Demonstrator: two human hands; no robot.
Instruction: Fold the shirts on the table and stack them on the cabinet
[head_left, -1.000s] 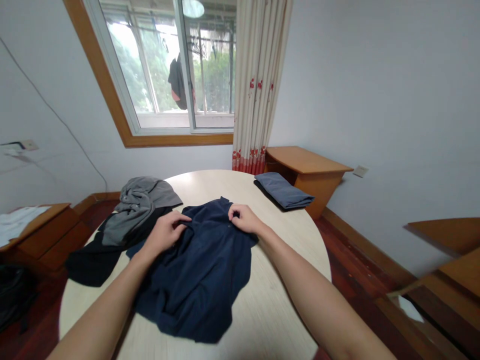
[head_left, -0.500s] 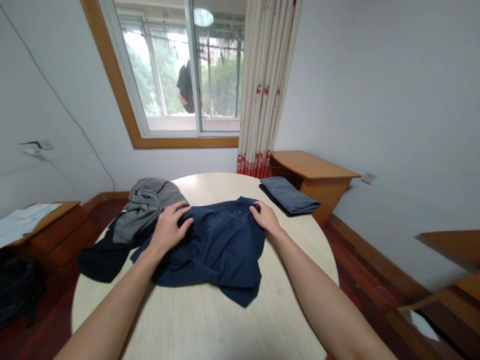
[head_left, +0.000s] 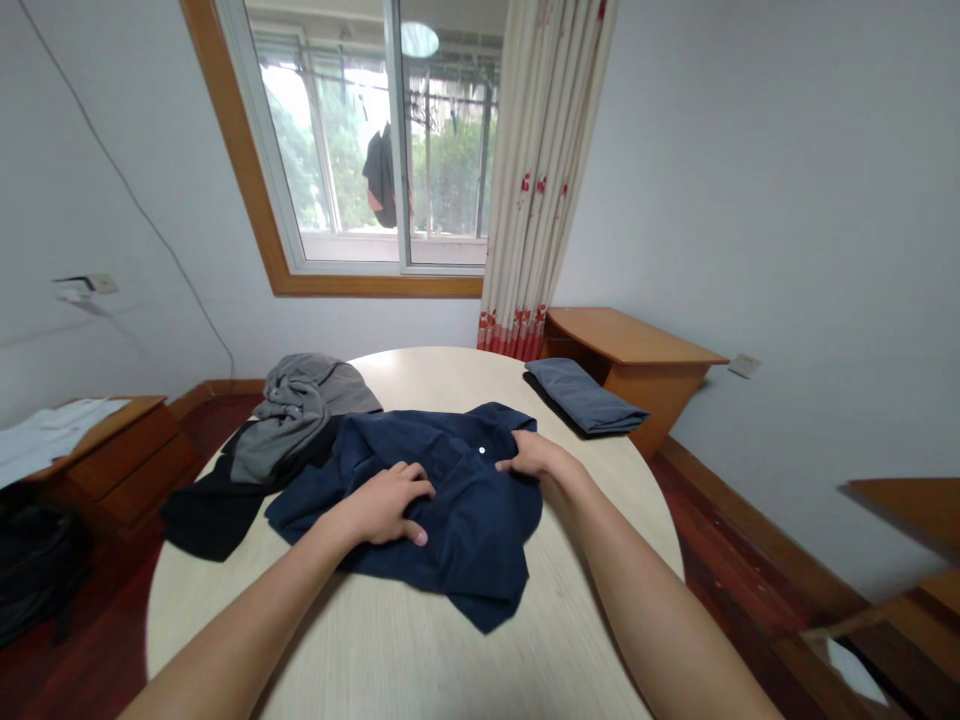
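Observation:
A crumpled navy garment point(head_left: 472, 530) with a small white button-like dot point(head_left: 481, 450) lies spread on the round pale table point(head_left: 420, 660). Its kind cannot be made out. My left hand point(head_left: 390, 503) rests on the middle of the cloth, fingers slightly bent and thumb apart. At the garment's right edge, my right hand point(head_left: 534, 456) touches the fabric, with thumb and forefinger apart. To the left, a bunched grey garment point(head_left: 289, 430) sits partly over black cloth point(head_left: 214, 510), close to the navy one.
Folded blue-grey cloth point(head_left: 585, 395) lies on black fabric at the table's far right. A wooden desk point(head_left: 637, 340) stands behind it, beside a patterned curtain point(head_left: 529, 180) and a window. A low wooden cabinet point(head_left: 127, 460) with papers stands left, near a black bag point(head_left: 37, 570).
My left hand has moved right and nearer, from the garment's upper left to its middle. My right hand has come slightly nearer. The navy cloth has shifted, and the white dot shows more clearly.

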